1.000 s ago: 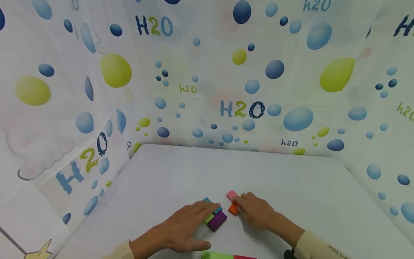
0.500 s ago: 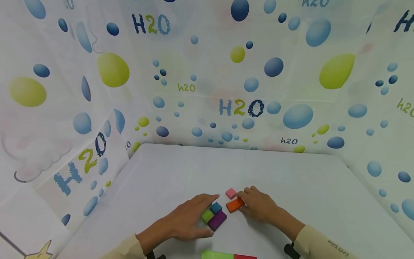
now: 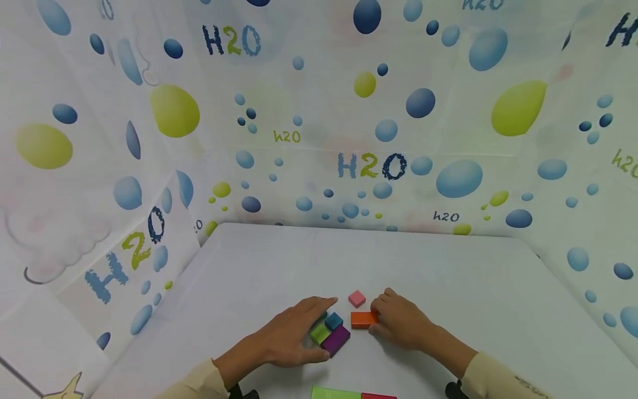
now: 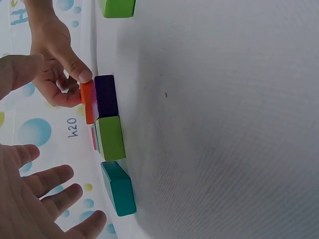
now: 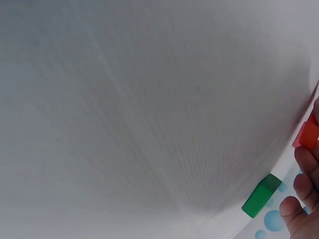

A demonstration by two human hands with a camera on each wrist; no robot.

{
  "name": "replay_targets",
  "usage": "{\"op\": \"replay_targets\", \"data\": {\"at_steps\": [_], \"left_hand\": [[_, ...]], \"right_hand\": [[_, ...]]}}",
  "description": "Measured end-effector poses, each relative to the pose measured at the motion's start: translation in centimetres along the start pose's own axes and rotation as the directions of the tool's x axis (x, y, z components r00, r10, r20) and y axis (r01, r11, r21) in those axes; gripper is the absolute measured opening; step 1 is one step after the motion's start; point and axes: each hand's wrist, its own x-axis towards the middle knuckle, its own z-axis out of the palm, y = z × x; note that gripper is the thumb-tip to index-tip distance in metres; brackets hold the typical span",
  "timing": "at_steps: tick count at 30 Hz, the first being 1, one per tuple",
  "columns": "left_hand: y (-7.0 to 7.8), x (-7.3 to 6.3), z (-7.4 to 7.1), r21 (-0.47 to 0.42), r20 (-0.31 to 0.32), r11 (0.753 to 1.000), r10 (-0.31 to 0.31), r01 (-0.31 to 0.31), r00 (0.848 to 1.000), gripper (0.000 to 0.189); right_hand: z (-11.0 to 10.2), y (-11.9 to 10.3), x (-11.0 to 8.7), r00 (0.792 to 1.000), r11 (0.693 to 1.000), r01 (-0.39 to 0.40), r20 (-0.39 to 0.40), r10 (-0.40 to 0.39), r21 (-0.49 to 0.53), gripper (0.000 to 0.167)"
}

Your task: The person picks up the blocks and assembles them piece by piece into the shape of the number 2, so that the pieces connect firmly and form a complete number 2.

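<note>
Orange block [image 3: 362, 320], right end hidden, is pinched in the right grip [image 3: 400, 322]; the left grip [image 3: 290, 334] spreads loosely.

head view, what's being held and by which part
The right hand pinches the orange block by its right end; the left hand holds nothing.

Bench cover [image 3: 269, 266]: matt, finely ribbed, cloth-like. Orange block [image 3: 361, 320], purple block [image 3: 336, 341]: smooth, low sheen. Right sleeve [image 3: 493, 375]: matt cloth.
</note>
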Motion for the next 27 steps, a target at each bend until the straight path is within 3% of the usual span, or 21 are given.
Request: {"op": "replay_targets", "data": {"at_steps": [6, 11, 27], "left_hand": [[0.1, -0.1, -0.1, 0.018, -0.009, 0.999, 0.039, -0.039, 0.999, 0.09], [0.1, -0.3, -0.1, 0.034, -0.005, 0.997, 0.065, -0.065, 0.998, 0.091], [0.9, -0.9, -0.3, -0.001, 0.048, 0.997, 0.082, -0.082, 0.995, 0.091]], "right_hand": [[-0.7, -0.5, -1.2, 0.999, 0.998, 0.037, -0.033, -0.036, 0.049, 0.032], [-1.2, -1.1, -2.3, 0.999, 0.994, 0.048, -0.018, -0.047, 0.095, 0.029], [-1.0, -2.3, -4.2, 0.994, 0.968, 0.101, 0.008, -0.106, 0.232, 0.027]]}}
